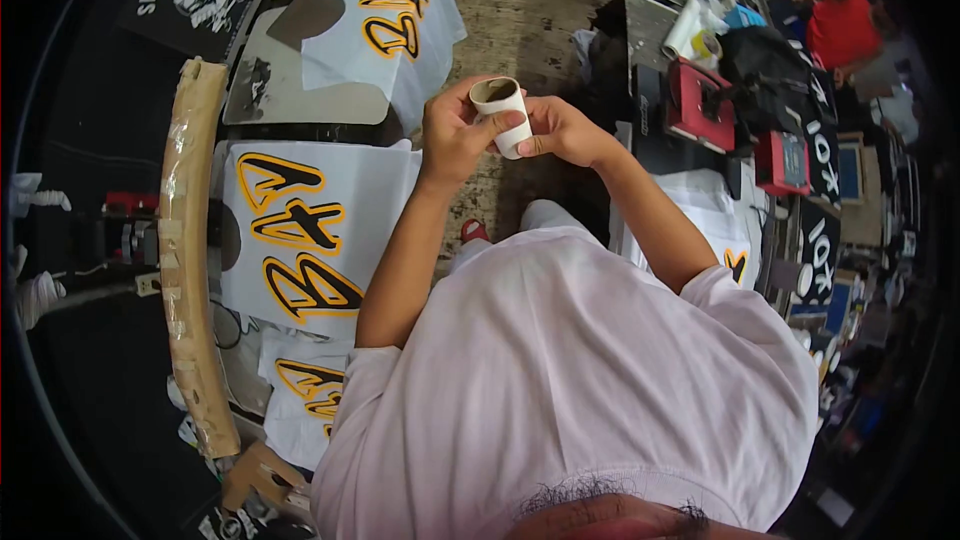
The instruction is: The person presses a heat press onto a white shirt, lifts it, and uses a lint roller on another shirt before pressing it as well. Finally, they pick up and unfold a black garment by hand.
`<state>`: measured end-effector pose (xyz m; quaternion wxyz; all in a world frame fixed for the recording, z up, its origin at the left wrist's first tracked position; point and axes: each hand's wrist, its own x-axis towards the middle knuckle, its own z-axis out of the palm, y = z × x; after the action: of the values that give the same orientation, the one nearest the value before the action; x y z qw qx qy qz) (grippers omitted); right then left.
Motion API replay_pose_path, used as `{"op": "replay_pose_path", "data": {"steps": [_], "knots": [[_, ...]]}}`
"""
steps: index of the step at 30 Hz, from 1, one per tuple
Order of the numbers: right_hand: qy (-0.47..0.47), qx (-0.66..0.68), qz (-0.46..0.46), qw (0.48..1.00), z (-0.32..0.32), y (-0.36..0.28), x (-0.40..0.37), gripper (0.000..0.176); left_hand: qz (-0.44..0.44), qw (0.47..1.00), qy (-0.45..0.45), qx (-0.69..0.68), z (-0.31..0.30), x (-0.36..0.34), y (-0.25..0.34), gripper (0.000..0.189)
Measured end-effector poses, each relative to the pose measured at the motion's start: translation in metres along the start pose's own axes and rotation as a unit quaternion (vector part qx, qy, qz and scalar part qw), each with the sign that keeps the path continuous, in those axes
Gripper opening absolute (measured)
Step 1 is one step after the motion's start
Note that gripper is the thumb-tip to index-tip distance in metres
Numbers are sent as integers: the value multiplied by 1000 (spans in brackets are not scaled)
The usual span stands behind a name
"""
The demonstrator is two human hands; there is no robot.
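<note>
A short white cardboard tube (508,135), with a hollow brownish inside, is held up in front of my body. Its open end faces up toward the camera. My left hand (455,130) closes around the tube's left side, with the thumb lying across its front. On the other side, my right hand (565,130) pinches the tube's lower right part, thumb in front. The fingers behind the tube are partly hidden.
On the left, white printed shirts (315,230) lie on boards beside a long taped brown beam (190,260). A red heat-press-like machine (700,105) stands on the right bench. A person in red (842,30) is at the far right. Worn floor (520,0) runs between.
</note>
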<state>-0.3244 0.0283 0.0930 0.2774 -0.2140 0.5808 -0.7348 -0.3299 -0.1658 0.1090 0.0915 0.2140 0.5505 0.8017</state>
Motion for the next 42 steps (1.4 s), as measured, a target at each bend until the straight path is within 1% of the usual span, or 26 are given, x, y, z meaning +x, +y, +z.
{"op": "replay_pose_path", "data": {"steps": [2,3,4,6,7,8,10,12,14,16,18,19,20,21,22,23,25,26,28,32,35,37,38,39,40,42], "knots": [[-32,14,11,999,-17,-4,19,41,-4,996,91,0,-4,14,-4,34],[-44,72,21,996,-32,-5,29,43,-58,994,86,17,-12,24,-6,55],[-58,128,29,990,-51,-7,40,44,-51,994,98,24,-17,30,-11,55],[-11,87,27,996,-119,-22,56,47,39,992,95,68,-21,43,-24,85],[23,65,-31,997,-173,-26,68,45,-19,996,57,63,-34,42,-20,100],[147,52,-55,986,-213,-52,72,44,-27,995,88,39,-40,40,-19,94],[248,65,-112,960,-331,-101,72,43,-66,984,163,32,-50,31,-20,80],[444,107,-214,864,-424,-150,55,45,-82,956,271,82,-66,14,-33,69],[529,127,-254,800,-551,-174,23,45,-45,926,350,132,-85,-8,-46,55],[630,131,-259,721,-611,-192,-10,43,-96,820,491,279,-128,-59,-77,50],[715,175,-241,633,-673,-199,-40,42,-182,640,513,542,-116,-80,-68,53],[718,182,-276,612,-698,-198,-55,41,-117,530,461,702,-149,-120,-92,56],[719,190,-312,591,-716,-195,-71,41,-118,486,496,710,-147,-134,-101,59],[726,199,-326,572,-739,-195,-87,39,-171,432,514,721,-154,-158,-115,63],[722,220,-331,567,-759,-197,-107,33,-284,371,516,718,-132,-152,-109,68],[736,198,-319,563,-793,-196,-127,29,-276,364,509,729,-153,-182,-127,72],[755,201,-340,524,-802,-206,-150,32,-375,266,489,741,-153,-197,-144,75],[763,201,-347,506,-803,-212,-162,32,-371,265,484,746,-149,-190,-148,75],[746,206,-392,497,-824,-215,-185,31,-509,255,466,678,-141,-189,-149,76],[765,185,-390,479,-839,-227,-209,38,-534,251,453,669,-143,-186,-143,76],[736,175,-403,515,-891,-215,-239,49,-562,249,433,659,-149,-181,-143,77],[724,165,-406,532,-893,-218,-243,49,-550,271,439,657,-149,-186,-141,77],[711,173,-400,551,-915,-215,-255,48,-541,271,429,671,-149,-187,-140,77],[747,137,-360,543,-878,-226,-237,47,-548,275,386,690,-159,-195,-138,77],[736,161,-392,529,-906,-221,-248,46,-552,281,342,707,-156,-196,-138,77],[739,153,-389,528,-888,-230,-245,41,-540,296,454,644,-151,-194,-142,77]]}}
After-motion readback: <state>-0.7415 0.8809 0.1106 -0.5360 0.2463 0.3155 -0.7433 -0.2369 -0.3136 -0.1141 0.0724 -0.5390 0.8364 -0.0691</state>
